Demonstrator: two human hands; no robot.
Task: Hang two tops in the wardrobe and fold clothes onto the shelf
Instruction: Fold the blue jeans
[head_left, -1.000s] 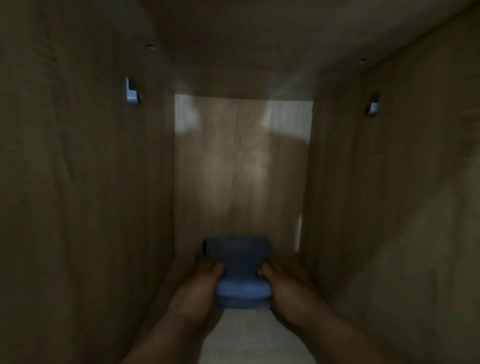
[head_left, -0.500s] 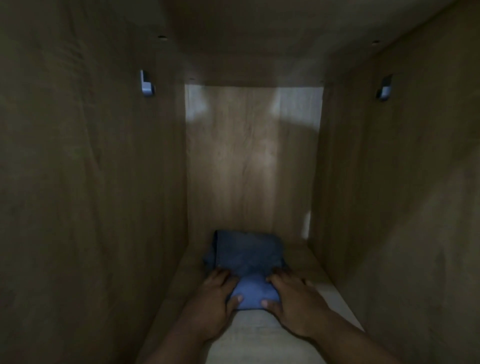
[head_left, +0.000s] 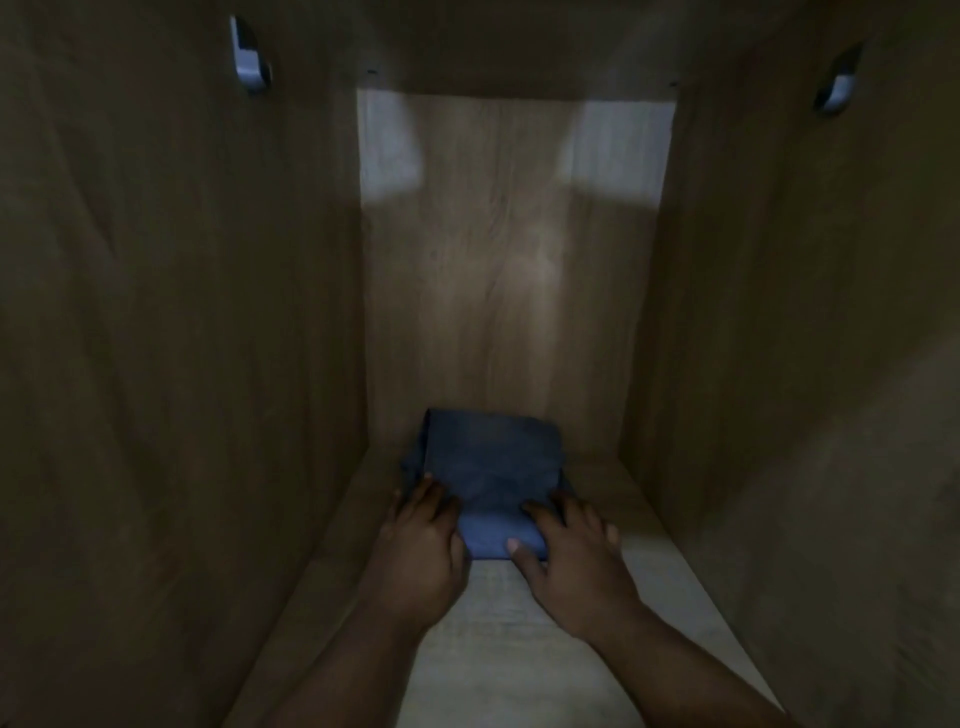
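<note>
**One folded garment on the shelf, nothing hung yet in view**

At lower centre of the frame we had the folded blue garment (head_left: 488, 483) lying on the wardrobe shelf (head_left: 613, 499), pushed near the back panel (head_left: 514, 270). Our left hand (head_left: 421, 545) and right hand (head_left: 571, 556) rested on its near edge with fingers fairly straight, pressing rather than clutching. We judged this one fold placed; the two tops were nowhere in view, so hanging seemed left to do. We counted one garment, two hands, and two rail brackets: one upper left (head_left: 249, 62), one upper right (head_left: 836, 91), with no rail between them.
</note>
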